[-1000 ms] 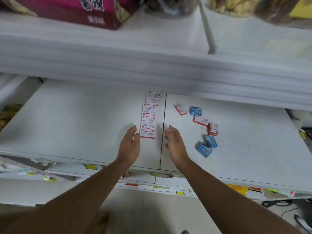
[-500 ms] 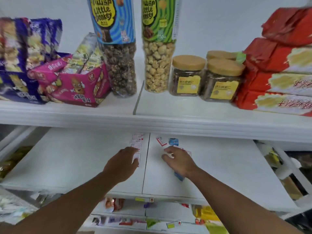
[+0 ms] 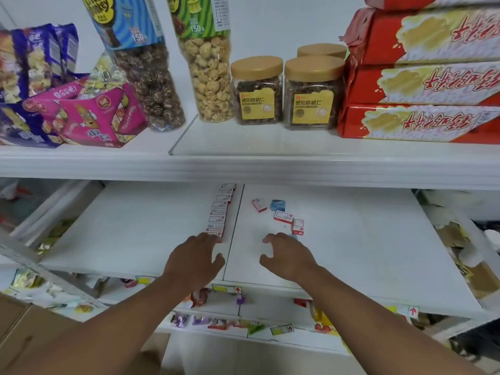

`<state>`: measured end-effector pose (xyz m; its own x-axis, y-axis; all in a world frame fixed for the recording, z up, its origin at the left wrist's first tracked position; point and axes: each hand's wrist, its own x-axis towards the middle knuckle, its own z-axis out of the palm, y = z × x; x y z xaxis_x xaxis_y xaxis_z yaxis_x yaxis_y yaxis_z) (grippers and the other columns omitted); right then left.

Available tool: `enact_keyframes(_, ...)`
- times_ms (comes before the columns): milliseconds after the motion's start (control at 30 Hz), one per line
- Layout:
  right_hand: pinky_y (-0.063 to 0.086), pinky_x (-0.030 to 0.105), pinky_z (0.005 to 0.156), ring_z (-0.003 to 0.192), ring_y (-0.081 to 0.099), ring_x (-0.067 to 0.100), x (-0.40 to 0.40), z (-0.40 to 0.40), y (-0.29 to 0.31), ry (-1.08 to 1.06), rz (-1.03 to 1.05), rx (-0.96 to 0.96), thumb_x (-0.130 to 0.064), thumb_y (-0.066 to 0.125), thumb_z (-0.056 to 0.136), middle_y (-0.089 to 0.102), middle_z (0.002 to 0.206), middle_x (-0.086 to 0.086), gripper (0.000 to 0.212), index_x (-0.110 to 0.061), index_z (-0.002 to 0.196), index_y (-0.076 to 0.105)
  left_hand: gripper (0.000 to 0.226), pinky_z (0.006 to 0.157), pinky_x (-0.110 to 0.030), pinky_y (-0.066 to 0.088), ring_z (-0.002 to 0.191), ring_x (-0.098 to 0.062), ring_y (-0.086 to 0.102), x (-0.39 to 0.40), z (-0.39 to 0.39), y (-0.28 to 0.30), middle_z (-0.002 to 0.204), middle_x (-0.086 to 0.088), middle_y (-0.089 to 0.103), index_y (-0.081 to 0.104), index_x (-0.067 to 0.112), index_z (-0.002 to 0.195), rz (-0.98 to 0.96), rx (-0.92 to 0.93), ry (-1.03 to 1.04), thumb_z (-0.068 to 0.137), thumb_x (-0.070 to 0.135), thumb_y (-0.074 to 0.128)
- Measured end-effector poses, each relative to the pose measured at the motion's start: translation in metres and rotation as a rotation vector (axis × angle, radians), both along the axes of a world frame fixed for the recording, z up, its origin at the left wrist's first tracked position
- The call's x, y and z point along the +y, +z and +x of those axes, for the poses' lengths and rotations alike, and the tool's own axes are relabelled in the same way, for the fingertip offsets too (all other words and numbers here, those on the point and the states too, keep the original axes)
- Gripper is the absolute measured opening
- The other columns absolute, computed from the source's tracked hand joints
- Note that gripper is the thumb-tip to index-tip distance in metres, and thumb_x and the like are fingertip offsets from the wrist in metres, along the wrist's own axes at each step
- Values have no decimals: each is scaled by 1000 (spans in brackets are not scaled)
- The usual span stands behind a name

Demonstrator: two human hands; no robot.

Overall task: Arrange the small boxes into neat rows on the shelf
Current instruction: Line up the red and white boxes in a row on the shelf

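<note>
**Row half-built, loose boxes waiting**

Neither hand holds a box. Left hand (image 3: pixel 193 259) lies palm-down, fingers loosely spread, fingertips touching the near end of the row of red-and-white boxes (image 3: pixel 219 212). Right hand (image 3: pixel 286 257) hovers with fingers curled and spread, over a blue item that barely shows.

Step, as judged: squaring the row's near end, about to collect strays.

Count on the lower shelf (image 3: pixel 365 239):
- row, left of the seam: about seven, far end blurred
- loose red-and-white boxes (image 3: pixel 283 216), right of the seam: three
- blue box (image 3: pixel 278 205): one clear; others possibly hidden.

Next move calls for pinching the nearest stray and setting it flush.
</note>
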<state>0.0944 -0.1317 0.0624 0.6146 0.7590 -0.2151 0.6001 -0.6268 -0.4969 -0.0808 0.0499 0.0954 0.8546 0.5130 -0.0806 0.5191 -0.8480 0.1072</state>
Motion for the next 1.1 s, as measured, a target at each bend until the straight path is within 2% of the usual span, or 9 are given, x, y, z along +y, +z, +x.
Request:
enact_keyframes(100,53,41,98,122,57,20,-15,-5,6,-29,-4,-25,-49,59,91,59,135,-5,56,-33,144,53,52,101,-36,51,128,-16,55,-5,-7,3,148,11,55,51,32,148,37,-23,-24,100,50,43)
enact_keyframes(267,55,36,88,114,62,23,-47,-25,17,-132,-76,-121,-46,59,89,63,130,0,52,-30,138,58,54,99,-41,53,122,-22,62,-19,-20,2,144,2,61,58,25,142,45,-85,-97,95,49,45)
enact_keyframes(400,53,38,93,120,60,24,-68,-57,23,-162,-153,-156,-51,60,91,60,134,1,59,-31,146,53,55,104,-41,52,127,-23,61,-36,-32,-7,148,2,60,56,27,146,-18,-128,-120,96,50,49)
enact_keyframes(500,53,40,98,124,59,24,-82,-77,26,-180,-171,-183,-50,62,92,59,139,1,57,-31,145,53,57,103,-39,51,126,-23,59,-46,-43,-15,151,2,57,53,26,150,-52,-125,-158,98,50,48)
enact_keyframes(633,53,39,97,124,59,24,-94,-89,38,-190,-174,-194,-50,61,92,59,139,1,56,-31,144,54,56,101,-40,51,125,-23,59,-55,-50,-8,150,2,57,52,26,150,-38,-133,-180,99,48,47)
enact_keyframes(867,54,38,98,124,60,22,-95,-72,60,-177,-82,-219,-51,61,91,58,144,-2,59,-33,147,53,56,104,-40,51,126,-21,62,-64,-45,22,150,4,58,54,29,148,46,-131,-139,97,51,48)
enact_keyframes(1100,53,37,98,127,58,21,-114,-23,44,-104,-40,-152,-51,60,92,57,145,-2,61,-33,150,50,57,105,-42,51,125,-22,62,-89,-14,19,147,4,59,52,29,148,101,-64,-68,96,52,44)
